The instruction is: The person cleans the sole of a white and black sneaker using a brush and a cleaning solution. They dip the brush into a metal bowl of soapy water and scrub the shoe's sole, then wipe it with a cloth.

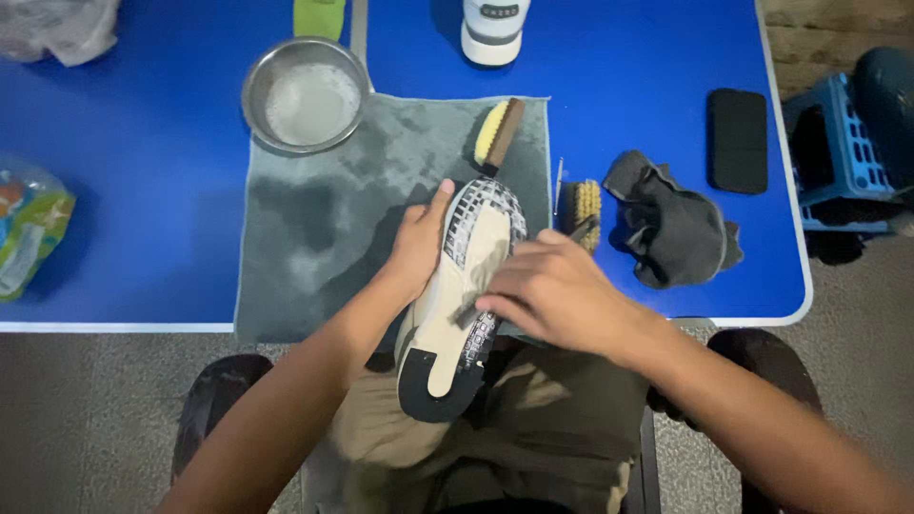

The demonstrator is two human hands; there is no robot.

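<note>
Two hands are at work: the left hand [416, 249] and the right hand [550, 295], both on one shoe [465, 295] turned sole up at the centre. Two brushes lie at one o'clock, a yellow brush [499, 131] and a brown brush [581, 211]. One metal bowl [305, 93] sits at eleven o'clock. One grey towel [324, 219] is spread on one blue table [152, 190]. One dark cloth [674, 230] and one black phone [738, 140] lie at two o'clock. One white bottle [493, 29] stands at twelve.
</note>
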